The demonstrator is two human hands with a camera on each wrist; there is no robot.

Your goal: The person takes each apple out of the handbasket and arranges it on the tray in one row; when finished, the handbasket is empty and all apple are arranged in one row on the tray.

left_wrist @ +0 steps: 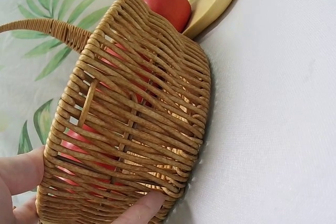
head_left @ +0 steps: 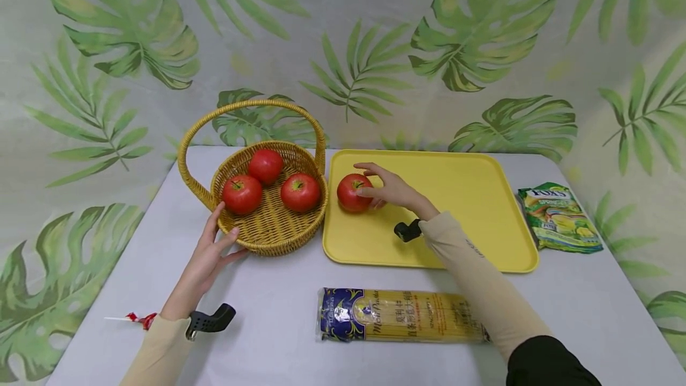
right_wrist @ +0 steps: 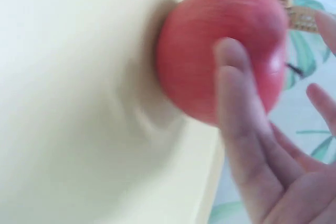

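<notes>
A wicker basket (head_left: 273, 246) with an arched handle stands at the left and contains three red apples (head_left: 301, 192). My left hand (head_left: 206, 261) is at its near left side, fingers spread and touching the rim and outer wall. In the left wrist view, one finger (left_wrist: 144, 208) lies low against the weave. Another red apple (head_left: 351, 194) sits at the left end of the yellow tray (head_left: 439, 213). Around it reaches my right hand (head_left: 396, 189), fingers spread. The right wrist view shows the thumb in front of the apple (right_wrist: 210, 51) and other fingers apart from it.
A pack of spaghetti (head_left: 402, 316) lies in front of the tray, under the right forearm. To the tray's right is a green snack bag (head_left: 560, 217). A wrapped lollipop (head_left: 142, 319) lies by the left wrist. Leaf-patterned cloth (head_left: 364, 70) hangs behind the white table.
</notes>
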